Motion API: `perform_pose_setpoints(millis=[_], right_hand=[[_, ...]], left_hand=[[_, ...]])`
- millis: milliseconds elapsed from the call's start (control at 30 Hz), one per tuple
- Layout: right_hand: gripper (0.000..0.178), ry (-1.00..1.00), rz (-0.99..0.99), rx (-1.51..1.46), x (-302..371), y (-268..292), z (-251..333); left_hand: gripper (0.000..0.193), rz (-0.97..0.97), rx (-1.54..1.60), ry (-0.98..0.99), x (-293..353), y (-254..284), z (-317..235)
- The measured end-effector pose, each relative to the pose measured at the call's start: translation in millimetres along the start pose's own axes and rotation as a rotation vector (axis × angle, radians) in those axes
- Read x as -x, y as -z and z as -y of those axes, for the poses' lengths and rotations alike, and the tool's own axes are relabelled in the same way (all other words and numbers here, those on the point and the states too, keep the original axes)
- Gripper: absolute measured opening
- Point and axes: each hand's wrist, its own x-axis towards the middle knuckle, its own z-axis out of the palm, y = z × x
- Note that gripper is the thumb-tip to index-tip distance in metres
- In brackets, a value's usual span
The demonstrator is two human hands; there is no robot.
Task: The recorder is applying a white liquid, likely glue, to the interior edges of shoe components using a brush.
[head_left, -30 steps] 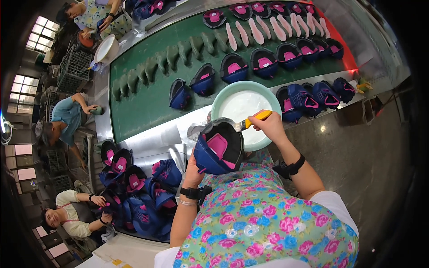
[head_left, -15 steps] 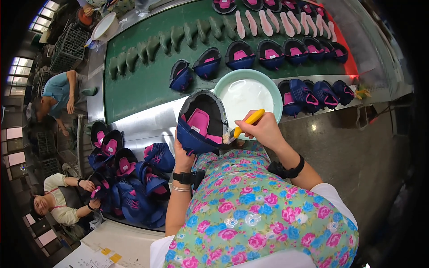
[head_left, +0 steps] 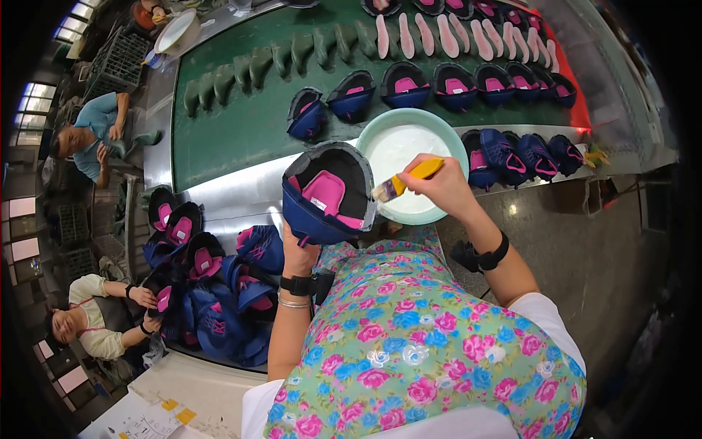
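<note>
A navy-blue shoe upper (head_left: 311, 219) with pink lining rests in my left hand (head_left: 298, 257), its open underside facing up and its dark rim exposed. My fingers are mostly hidden beneath it. In my right hand (head_left: 447, 192) I grip a brush (head_left: 427, 167) by its yellow handle. Its pale bristles are at the right-hand rim of the upper, touching or very close. Just behind the brush stands a pale green basin (head_left: 458, 154) holding white liquid.
A green conveyor belt (head_left: 241, 146) carries shoe uppers (head_left: 405, 84), pink insoles (head_left: 447, 36) and dark green foot-shaped forms (head_left: 259, 66). More uppers (head_left: 537, 155) sit right of the basin. A pile of uppers (head_left: 219, 322) lies left, where a co-worker (head_left: 102, 314) handles one. Another person (head_left: 95, 143) is farther off.
The brush has moved slightly up along the rim, its handle now flatter. The upper has shifted a little left. Rows on the belt have slid rightward. The farther co-worker has straightened, holding a green form.
</note>
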Motion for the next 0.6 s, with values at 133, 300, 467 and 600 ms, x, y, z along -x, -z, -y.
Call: perform_pose_setpoints(millis=[133,300,467,600], right_hand=[[0.016,0.037,-0.043,0.002,-20,3,13],[0.014,0.179,0.209,-0.143,-37,-7,58],[0.018,0.395,0.712,-0.26,-48,-58,93],[0.018,0.413,0.741,-0.249,-65,-88,97]], left_hand=[[0.039,-0.146,0.127,0.141,-1,2,-10],[0.033,-0.252,0.399,0.549,-4,2,-35],[0.036,-0.1,0.409,0.623,2,-9,-34],[0.036,-0.139,-0.201,0.209,11,-18,-19]])
